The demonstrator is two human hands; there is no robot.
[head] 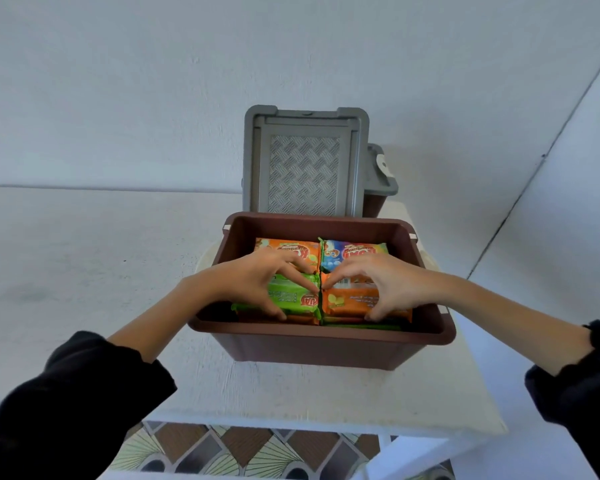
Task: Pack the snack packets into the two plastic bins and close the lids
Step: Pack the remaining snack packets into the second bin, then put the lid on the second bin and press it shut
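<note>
A brown plastic bin (321,344) stands open on a small white table, filled with snack packets. My left hand (257,278) grips a green packet (293,298) at the near left, thumb on its front edge. My right hand (383,282) grips an orange packet (352,301) at the near right in the same way. Behind them lie another orange packet (284,249) and a blue packet (343,252). The bin's grey lid (303,161) leans upright behind it. A second brown bin (378,188) with its grey lid on is partly hidden behind the leaning lid.
The white table (291,393) is barely wider than the bin and sits in a corner between white walls. Patterned floor tiles (243,452) show below the table's front edge.
</note>
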